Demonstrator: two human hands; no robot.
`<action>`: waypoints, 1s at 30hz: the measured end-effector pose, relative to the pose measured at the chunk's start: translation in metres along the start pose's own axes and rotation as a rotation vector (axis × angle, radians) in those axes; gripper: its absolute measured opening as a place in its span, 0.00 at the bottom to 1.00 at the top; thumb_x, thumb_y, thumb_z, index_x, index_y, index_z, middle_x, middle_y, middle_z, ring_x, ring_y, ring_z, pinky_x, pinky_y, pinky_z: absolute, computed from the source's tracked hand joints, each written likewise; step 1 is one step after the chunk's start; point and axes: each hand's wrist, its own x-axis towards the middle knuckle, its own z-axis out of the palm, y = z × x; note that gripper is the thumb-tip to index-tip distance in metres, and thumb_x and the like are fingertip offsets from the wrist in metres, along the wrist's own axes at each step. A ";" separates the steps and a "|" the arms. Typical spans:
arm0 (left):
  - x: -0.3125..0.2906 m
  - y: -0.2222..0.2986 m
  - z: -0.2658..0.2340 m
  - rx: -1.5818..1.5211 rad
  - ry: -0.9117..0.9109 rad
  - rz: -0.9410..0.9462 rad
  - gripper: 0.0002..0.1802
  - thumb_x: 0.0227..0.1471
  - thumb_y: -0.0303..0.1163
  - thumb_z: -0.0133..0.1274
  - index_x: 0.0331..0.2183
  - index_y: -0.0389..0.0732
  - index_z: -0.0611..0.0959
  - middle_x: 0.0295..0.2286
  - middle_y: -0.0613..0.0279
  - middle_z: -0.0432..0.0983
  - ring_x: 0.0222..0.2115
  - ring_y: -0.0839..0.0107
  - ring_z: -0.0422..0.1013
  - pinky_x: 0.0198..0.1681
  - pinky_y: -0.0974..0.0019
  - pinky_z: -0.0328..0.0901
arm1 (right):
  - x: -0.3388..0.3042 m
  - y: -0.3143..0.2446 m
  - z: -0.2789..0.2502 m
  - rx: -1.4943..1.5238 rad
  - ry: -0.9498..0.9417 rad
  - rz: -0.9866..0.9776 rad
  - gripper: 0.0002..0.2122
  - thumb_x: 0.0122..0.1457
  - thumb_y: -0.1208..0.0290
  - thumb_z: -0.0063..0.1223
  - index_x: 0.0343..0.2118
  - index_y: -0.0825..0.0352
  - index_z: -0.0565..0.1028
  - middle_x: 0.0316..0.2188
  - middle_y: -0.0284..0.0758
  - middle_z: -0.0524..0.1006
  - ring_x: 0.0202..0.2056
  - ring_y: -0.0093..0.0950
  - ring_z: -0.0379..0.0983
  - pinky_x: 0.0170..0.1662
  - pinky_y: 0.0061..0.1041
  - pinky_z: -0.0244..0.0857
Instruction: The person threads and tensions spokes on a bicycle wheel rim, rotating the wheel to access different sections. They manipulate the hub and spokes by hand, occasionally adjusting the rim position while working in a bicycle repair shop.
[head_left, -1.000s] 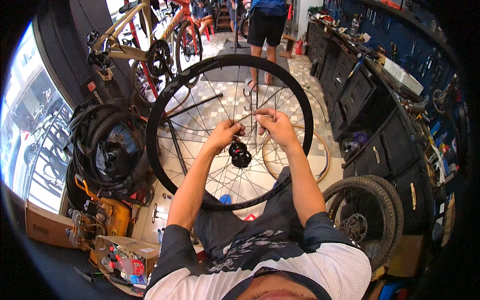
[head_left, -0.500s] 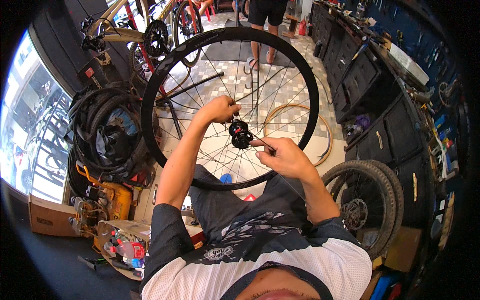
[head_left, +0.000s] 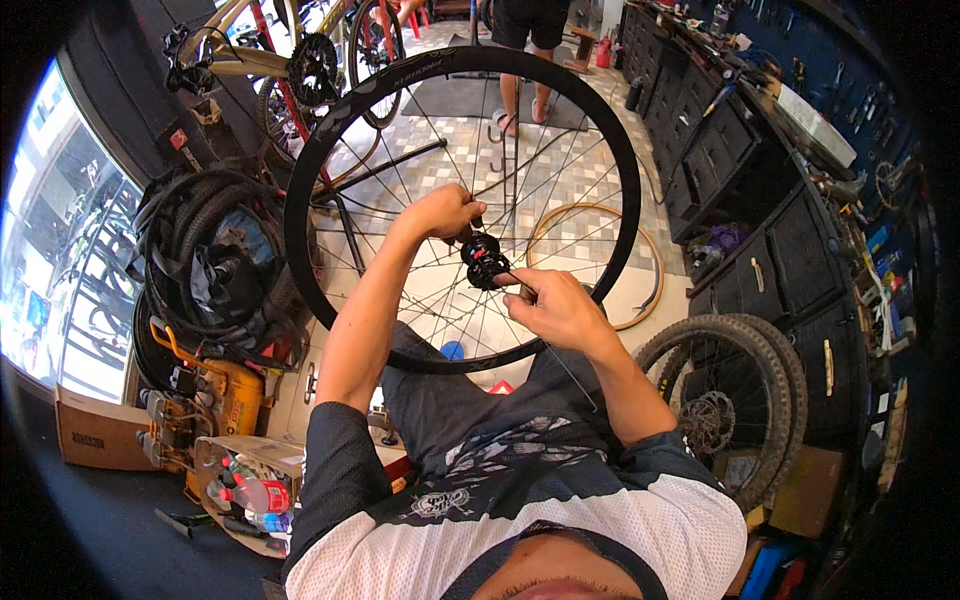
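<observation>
A bicycle wheel with a black rim (head_left: 622, 230) stands in front of my lap, thin dark spokes crossing inside it. At its middle is a black hub (head_left: 484, 262) with a small red mark. My left hand (head_left: 446, 213) is closed at the far end of the hub, fingertips pinched around it; their exact grip is partly hidden. On the hub's near right side, my right hand (head_left: 560, 305) pinches a loose spoke (head_left: 575, 376) between thumb and fingers. One end of that spoke points to the hub; the other, bent end hangs below the hand over my thigh.
Tyres and tubes (head_left: 215, 250) are heaped left, above a yellow compressor (head_left: 232, 395) and a box of bottles (head_left: 262, 495). Knobbly wheels (head_left: 765, 400) lean right beside black drawers (head_left: 790, 260). A tan-edged tyre (head_left: 655, 262) lies beyond the rim. Another person (head_left: 530, 30) stands ahead.
The hub and my left hand have shifted slightly up and right. My right hand has moved a little up and left, and the spoke's bent end now shows clearly below it.
</observation>
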 end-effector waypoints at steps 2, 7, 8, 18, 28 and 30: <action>0.004 -0.006 0.000 -0.006 -0.001 0.014 0.25 0.67 0.46 0.52 0.37 0.30 0.87 0.28 0.53 0.84 0.25 0.66 0.79 0.26 0.62 0.76 | -0.001 0.004 0.008 -0.039 0.060 -0.073 0.18 0.59 0.68 0.59 0.51 0.67 0.81 0.20 0.39 0.78 0.23 0.33 0.75 0.31 0.33 0.67; 0.005 -0.005 0.000 0.010 -0.040 0.004 0.26 0.67 0.47 0.52 0.38 0.31 0.88 0.29 0.54 0.84 0.25 0.67 0.78 0.27 0.62 0.76 | -0.006 -0.006 0.025 -0.189 0.089 -0.040 0.16 0.60 0.66 0.60 0.50 0.65 0.77 0.24 0.44 0.82 0.29 0.46 0.80 0.35 0.44 0.71; 0.005 -0.005 0.001 0.022 -0.045 0.007 0.26 0.67 0.47 0.52 0.38 0.31 0.88 0.29 0.54 0.84 0.25 0.68 0.78 0.28 0.62 0.76 | -0.007 -0.008 0.025 -0.230 0.091 -0.046 0.16 0.61 0.66 0.60 0.50 0.65 0.78 0.24 0.45 0.82 0.29 0.47 0.80 0.36 0.45 0.72; -0.005 0.002 0.002 0.094 -0.004 0.027 0.24 0.67 0.47 0.52 0.39 0.34 0.89 0.25 0.56 0.82 0.23 0.68 0.76 0.27 0.62 0.71 | 0.014 -0.013 0.018 -0.374 0.038 -0.167 0.10 0.61 0.68 0.56 0.39 0.69 0.78 0.25 0.50 0.81 0.31 0.52 0.81 0.38 0.52 0.73; -0.014 0.012 -0.002 -0.029 -0.072 -0.042 0.23 0.67 0.46 0.52 0.39 0.34 0.88 0.24 0.57 0.81 0.23 0.70 0.76 0.29 0.63 0.72 | 0.024 0.001 0.026 -0.358 0.060 -0.194 0.10 0.62 0.70 0.54 0.42 0.68 0.73 0.26 0.50 0.81 0.31 0.52 0.80 0.37 0.52 0.72; -0.015 0.010 -0.001 -0.073 -0.082 -0.048 0.23 0.67 0.46 0.52 0.39 0.34 0.88 0.25 0.58 0.81 0.24 0.70 0.77 0.30 0.64 0.73 | 0.028 0.000 0.028 -0.358 0.059 -0.193 0.09 0.63 0.70 0.54 0.42 0.69 0.71 0.26 0.50 0.81 0.30 0.53 0.80 0.36 0.52 0.72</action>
